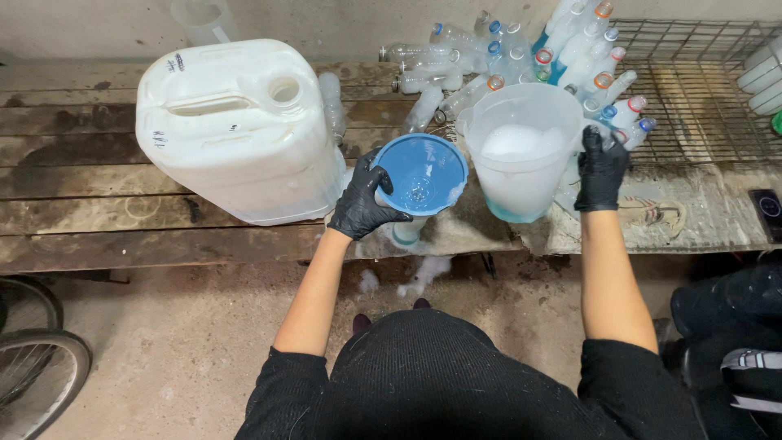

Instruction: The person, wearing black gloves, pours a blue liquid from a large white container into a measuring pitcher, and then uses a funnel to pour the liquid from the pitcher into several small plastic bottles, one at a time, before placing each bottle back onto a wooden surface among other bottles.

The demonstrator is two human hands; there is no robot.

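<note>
**Head view: funnel and jug in gloved hands**

Left hand [364, 204], black-gloved, grip clenched on rim of blue funnel [423, 173], which stands in a small bottle [406, 231] on the wooden tabletop [98, 204]. Right hand [601, 169], gloved, grasps handle of translucent jug [520, 155], foamy inside, just right of funnel. White jerrycan [236, 130] left of funnel; capped bottles [521, 57] behind it.

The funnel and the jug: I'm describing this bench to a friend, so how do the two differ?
The blue funnel is opaque, shallow and nearly empty, only a little foam inside; the clear plastic jug is see-through, taller and holds white foamy liquid. The funnel sits in a bottle, steadied by the left hand; the jug is held at its side by the right hand. Both are open-topped plastic, held by black-gloved hands.
</note>
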